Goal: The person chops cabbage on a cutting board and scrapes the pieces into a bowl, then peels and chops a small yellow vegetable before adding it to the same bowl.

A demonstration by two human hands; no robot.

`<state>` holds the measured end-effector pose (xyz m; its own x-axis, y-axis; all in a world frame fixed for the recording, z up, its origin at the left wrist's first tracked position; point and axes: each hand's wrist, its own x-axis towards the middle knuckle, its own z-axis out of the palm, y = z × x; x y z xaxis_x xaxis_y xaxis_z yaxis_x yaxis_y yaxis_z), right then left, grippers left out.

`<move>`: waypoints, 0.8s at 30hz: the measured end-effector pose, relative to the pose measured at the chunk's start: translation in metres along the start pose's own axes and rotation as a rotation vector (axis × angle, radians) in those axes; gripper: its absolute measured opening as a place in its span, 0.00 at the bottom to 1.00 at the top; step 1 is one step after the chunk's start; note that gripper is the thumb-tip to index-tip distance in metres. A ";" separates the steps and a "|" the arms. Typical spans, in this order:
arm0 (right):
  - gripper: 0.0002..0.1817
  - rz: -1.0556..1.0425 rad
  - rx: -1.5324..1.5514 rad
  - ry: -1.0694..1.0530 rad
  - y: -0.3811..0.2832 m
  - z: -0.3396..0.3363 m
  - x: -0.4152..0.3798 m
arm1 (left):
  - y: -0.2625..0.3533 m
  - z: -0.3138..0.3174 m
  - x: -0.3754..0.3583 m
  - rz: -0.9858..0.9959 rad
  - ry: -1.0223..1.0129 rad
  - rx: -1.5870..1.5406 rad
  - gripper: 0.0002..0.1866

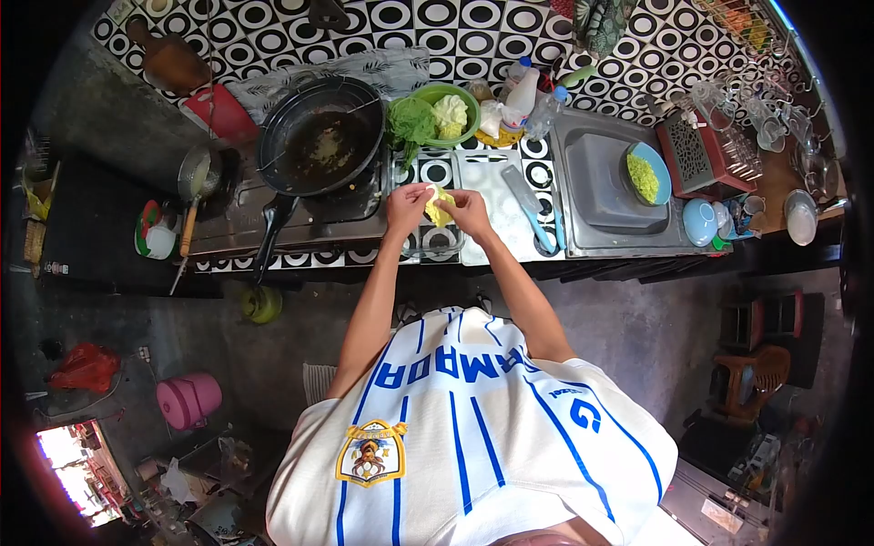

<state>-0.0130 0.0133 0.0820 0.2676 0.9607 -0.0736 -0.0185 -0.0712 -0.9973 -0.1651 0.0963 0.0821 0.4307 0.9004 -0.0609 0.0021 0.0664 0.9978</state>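
Observation:
My left hand [410, 209] and my right hand [466, 213] meet over the counter, the fingers of both pinching a small, thin yellow-and-white piece [440, 209]. Whether it is a leaf or a packet I cannot tell. Under them lies a clear, rectangular container [441, 246]. Just right of my right hand is a white cutting board [489, 241] with a blue-handled knife [525, 198]. Beyond my hands, a green bowl [466, 95] holds a pale cabbage piece [450, 116], and leafy greens [410, 124] hang over its left side.
A large black wok [320, 136] sits on the stove at left, its handle jutting past the counter edge. Further left is a small pot [198, 173]. Bottles [523, 96] stand at the back. In the sink [601, 238], a blue bowl [657, 164] of chopped greens rests on a grey tub [601, 182].

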 end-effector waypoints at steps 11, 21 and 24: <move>0.13 0.126 0.137 0.101 0.009 0.002 -0.001 | 0.004 0.006 -0.019 0.063 0.002 -0.062 0.17; 0.11 0.097 0.139 0.073 0.010 -0.002 -0.005 | -0.007 -0.001 -0.009 -0.065 0.048 -0.015 0.13; 0.12 0.158 0.241 0.093 0.007 -0.009 -0.001 | -0.002 -0.001 -0.014 -0.156 0.063 -0.088 0.14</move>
<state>-0.0048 0.0091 0.0754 0.3301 0.9134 -0.2383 -0.2923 -0.1412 -0.9458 -0.1720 0.0843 0.0806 0.3742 0.9012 -0.2186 -0.0156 0.2418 0.9702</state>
